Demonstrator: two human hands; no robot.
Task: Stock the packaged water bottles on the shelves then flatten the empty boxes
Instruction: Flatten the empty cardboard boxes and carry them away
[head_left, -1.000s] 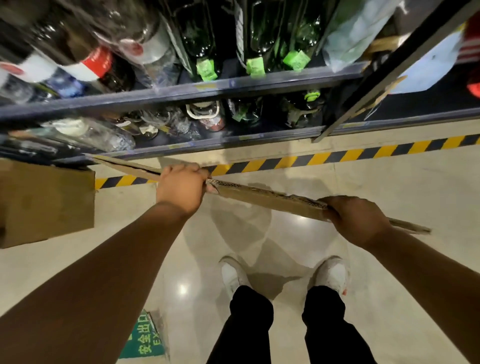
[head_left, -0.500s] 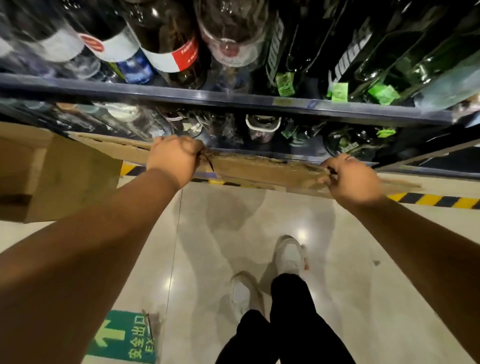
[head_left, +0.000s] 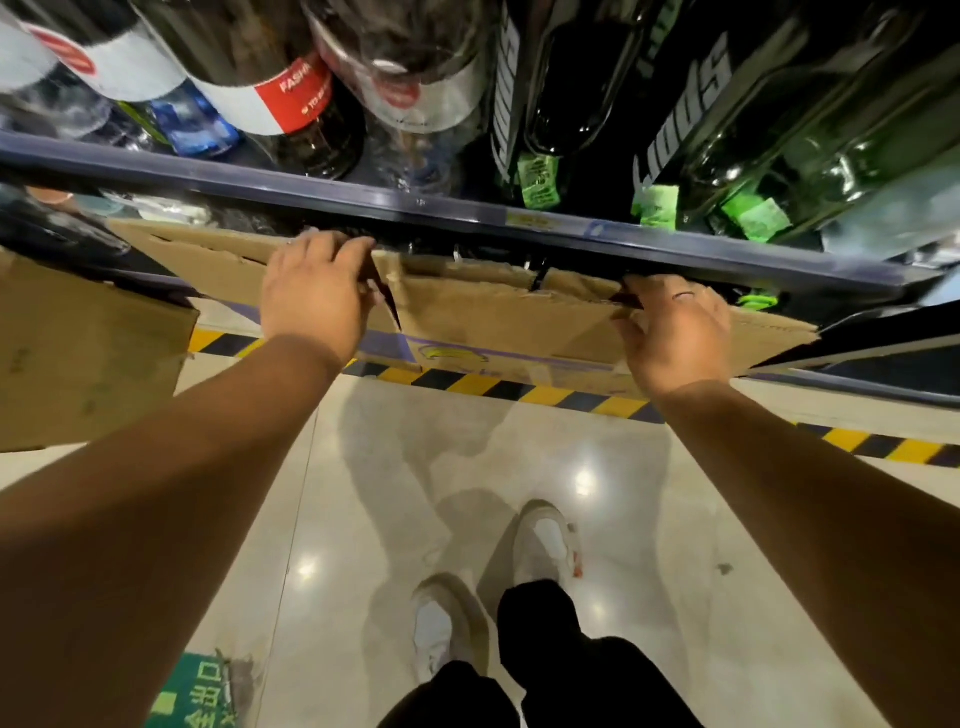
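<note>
Fingers (head_left: 332, 243) of your left hand (head_left: 311, 296) are curled over the top edge of the flattened box (head_left: 493, 319), so that's a solid grip. Your right hand (head_left: 675, 338) does the same further along: fingertips hooked over that top edge, thumb on the near face, ring (head_left: 683, 296) showing on one finger.

The cardboard hangs between both hands as one flat sheet facing you, with a torn slit running down just right of the left hand. Its top edge sits right under the front rail of the shelf (head_left: 467, 213). Can't tell if it's actually touching. Above the rail you've got dark bottles (head_left: 280, 93) with red-and-white labels on the left and green glass bottles (head_left: 779, 166) on the right, so zero room upward.

The sheet's left end runs close to a second cardboard box (head_left: 88, 353) at the left; contact unclear. The bottom edge hangs over the yellow-black floor tape (head_left: 493, 387).

Toward you it's all open floor (head_left: 727, 545), just your shoes (head_left: 545, 540) and a green sticker (head_left: 197, 696) at the bottom left.
</note>
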